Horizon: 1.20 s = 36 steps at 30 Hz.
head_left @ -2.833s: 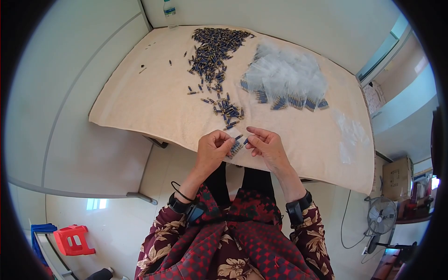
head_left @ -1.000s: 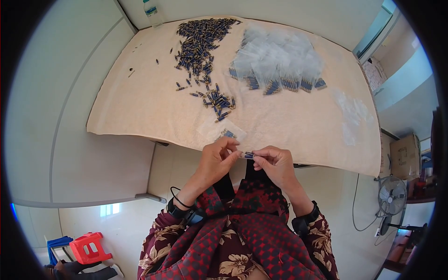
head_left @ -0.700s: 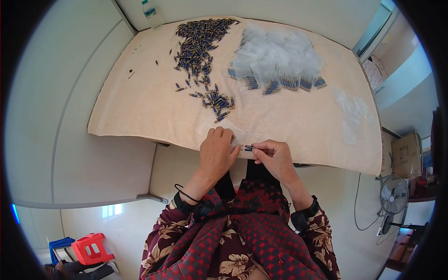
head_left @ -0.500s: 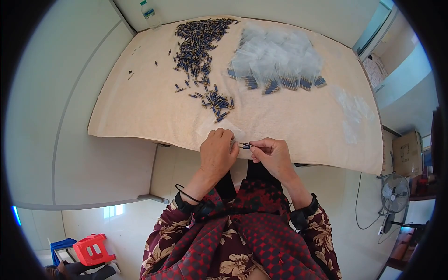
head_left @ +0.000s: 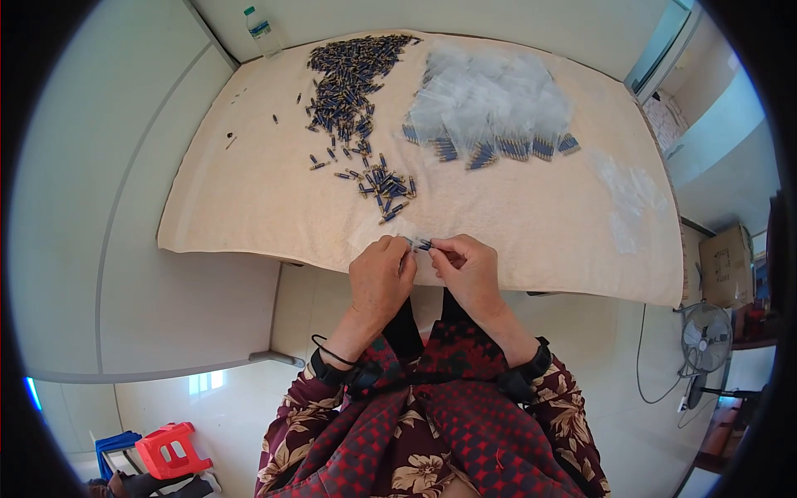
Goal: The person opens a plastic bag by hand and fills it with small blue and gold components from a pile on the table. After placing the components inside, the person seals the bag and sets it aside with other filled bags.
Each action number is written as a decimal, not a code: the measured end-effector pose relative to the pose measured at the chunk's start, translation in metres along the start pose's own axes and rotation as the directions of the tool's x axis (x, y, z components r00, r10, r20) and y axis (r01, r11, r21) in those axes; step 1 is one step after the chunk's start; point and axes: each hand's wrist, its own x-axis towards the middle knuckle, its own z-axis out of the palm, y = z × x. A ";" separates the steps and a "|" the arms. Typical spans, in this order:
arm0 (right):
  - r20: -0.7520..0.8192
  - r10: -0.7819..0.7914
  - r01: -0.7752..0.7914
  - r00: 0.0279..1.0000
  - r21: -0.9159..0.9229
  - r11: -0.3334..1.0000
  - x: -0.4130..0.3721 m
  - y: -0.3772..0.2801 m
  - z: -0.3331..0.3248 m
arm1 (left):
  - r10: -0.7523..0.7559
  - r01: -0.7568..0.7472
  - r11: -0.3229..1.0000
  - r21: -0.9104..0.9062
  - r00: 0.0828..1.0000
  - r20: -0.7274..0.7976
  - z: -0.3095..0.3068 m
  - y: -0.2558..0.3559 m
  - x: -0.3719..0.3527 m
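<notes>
Near the table's front edge, my left hand [head_left: 380,278] is closed on a clear plastic bag [head_left: 390,230], part of which spreads flat beyond my fingers. My right hand [head_left: 467,272] pinches small dark blue pieces [head_left: 424,245] with metallic tips at the bag, between my two hands; their exact number is hard to tell. Just beyond the hands lies a small group of loose blue pieces [head_left: 383,187], which trails back to a large pile [head_left: 344,79]. Filled clear bags [head_left: 494,100] lie overlapped at the back right, rows of blue pieces showing at their near ends.
A cream cloth [head_left: 274,199] covers the table. Flat clear bags [head_left: 627,199] lie on its right side, and a bottle [head_left: 261,31] stands at the back left. On the floor are a red stool [head_left: 173,451], a fan [head_left: 706,339] and a cardboard box [head_left: 726,266]. Part of a person shows lower left.
Both hands have moved slightly left and away from me. The blue pieces in my right hand are now closer to my left fingers and the bag, more hidden than before.
</notes>
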 end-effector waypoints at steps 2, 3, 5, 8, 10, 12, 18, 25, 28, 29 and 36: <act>-0.071 -0.178 0.174 0.981 -0.063 0.983 -0.001 0.002 0.005 | -0.007 0.007 0.999 -0.041 1.000 -0.008 0.000 -0.001 0.000; -0.071 -0.177 0.172 0.982 -0.064 0.983 -0.003 0.003 0.006 | -0.014 0.012 0.997 -0.083 1.000 -0.015 0.000 -0.002 0.000; -0.110 -0.310 0.287 0.944 -0.188 0.939 -0.005 0.003 0.007 | -0.020 0.017 0.992 -0.126 1.000 -0.023 0.001 -0.003 0.001; -0.114 -0.402 0.356 0.909 -0.290 0.888 -0.005 0.001 0.009 | -0.007 -0.001 0.977 -0.215 0.999 -0.038 0.002 -0.006 0.001; -0.095 -0.454 0.394 0.886 -0.363 0.845 -0.005 0.000 0.011 | -0.013 0.006 0.977 -0.215 0.999 -0.031 0.001 -0.006 0.000; -0.093 -0.464 0.402 0.881 -0.368 0.838 -0.004 0.000 0.012 | -0.022 0.017 0.976 -0.216 1.000 -0.022 0.000 -0.006 0.001; -0.094 -0.458 0.395 0.884 -0.373 0.839 -0.001 0.003 0.014 | -0.045 0.044 0.971 -0.234 0.999 0.001 -0.001 -0.008 0.001; -0.004 -0.568 0.462 0.823 -0.576 0.674 0.003 -0.007 0.010 | -0.068 0.071 0.961 -0.268 0.997 0.021 -0.002 -0.012 0.004; 0.050 -0.590 0.495 0.806 -0.603 0.626 0.005 -0.006 0.009 | -0.104 0.116 0.953 -0.279 0.993 0.056 -0.002 -0.014 0.004; 0.082 -0.612 0.528 0.787 -0.603 0.598 0.007 -0.005 0.008 | -0.105 0.116 0.953 -0.279 0.993 0.056 -0.002 -0.014 0.004; 0.106 -0.572 0.504 0.814 -0.618 0.603 0.012 -0.010 0.008 | -0.061 0.074 0.954 -0.291 0.997 0.054 -0.002 -0.016 0.005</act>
